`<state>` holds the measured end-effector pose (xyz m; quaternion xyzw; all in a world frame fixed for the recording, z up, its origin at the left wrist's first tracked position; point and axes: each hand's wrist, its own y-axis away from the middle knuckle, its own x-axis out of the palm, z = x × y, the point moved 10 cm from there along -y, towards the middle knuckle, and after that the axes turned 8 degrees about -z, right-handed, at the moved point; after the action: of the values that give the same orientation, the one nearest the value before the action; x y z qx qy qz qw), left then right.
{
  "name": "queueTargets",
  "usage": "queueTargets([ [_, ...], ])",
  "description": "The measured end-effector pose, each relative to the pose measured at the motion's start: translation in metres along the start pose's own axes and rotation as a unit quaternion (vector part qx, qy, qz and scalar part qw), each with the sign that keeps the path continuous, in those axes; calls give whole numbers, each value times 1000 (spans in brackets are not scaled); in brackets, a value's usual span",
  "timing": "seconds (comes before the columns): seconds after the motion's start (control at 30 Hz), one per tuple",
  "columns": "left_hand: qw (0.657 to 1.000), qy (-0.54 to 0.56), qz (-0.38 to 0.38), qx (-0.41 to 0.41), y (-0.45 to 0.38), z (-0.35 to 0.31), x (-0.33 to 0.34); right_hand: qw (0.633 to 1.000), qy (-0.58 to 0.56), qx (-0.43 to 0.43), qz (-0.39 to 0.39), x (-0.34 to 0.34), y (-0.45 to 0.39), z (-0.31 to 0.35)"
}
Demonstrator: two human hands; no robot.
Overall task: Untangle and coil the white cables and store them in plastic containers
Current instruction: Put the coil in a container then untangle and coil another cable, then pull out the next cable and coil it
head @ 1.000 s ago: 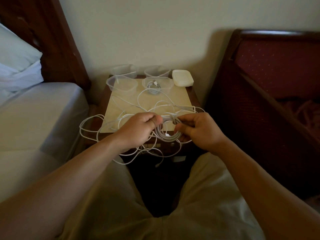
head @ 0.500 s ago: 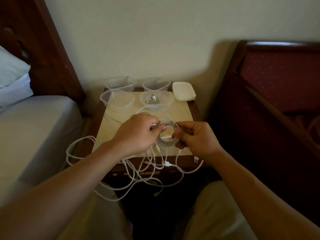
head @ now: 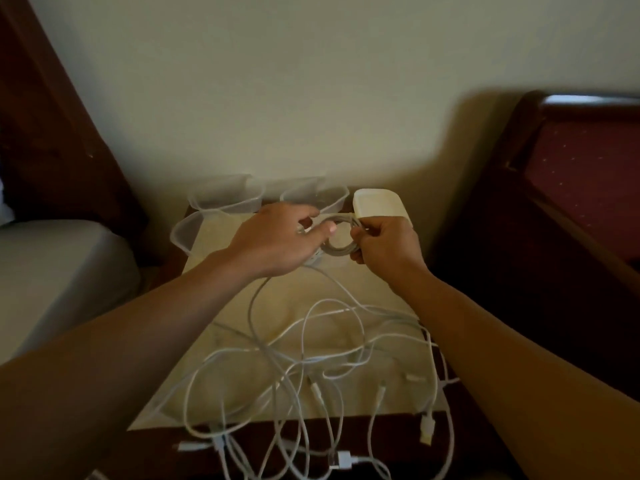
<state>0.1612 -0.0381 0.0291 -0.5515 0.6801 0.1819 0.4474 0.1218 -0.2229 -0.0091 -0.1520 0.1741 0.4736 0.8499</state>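
Both hands, left hand [head: 277, 239] and right hand [head: 382, 245], pinch opposite sides of the small white coiled cable [head: 337, 249], which looks light, limp and springy, best held across its bundled loops.

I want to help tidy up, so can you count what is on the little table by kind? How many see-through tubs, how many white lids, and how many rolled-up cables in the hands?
Clear plastic tubs in view: 3
White lids: 1
Coiled cables held in the hands: 1
Loose tangled cables: too knotted to count
Total counted: 5
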Motion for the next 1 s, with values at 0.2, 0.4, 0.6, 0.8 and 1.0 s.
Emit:
queueTargets([
  [0.2, 991, -129, -28, -15, -42, 42, 8, 996, 76, -43, 30, 34, -55, 3],
  [0.4, 963, -266, 35, 21, -48, 61, 27, 971, 167, -111, 132, 66, -71, 20],
  [0.6, 966, -254, 44, 14, -45, 69, 38, 942, 269, -133, 153, 87, -73, 8],
  [0.8, 973, -226, 42, 14, -42, 72, 39, 909, 380, -140, 102, 84, -76, 2],
  [1.0, 973, -226, 36, 17, -38, 68, 38, 865, 457, -196, 59, 86, -62, 10],
])
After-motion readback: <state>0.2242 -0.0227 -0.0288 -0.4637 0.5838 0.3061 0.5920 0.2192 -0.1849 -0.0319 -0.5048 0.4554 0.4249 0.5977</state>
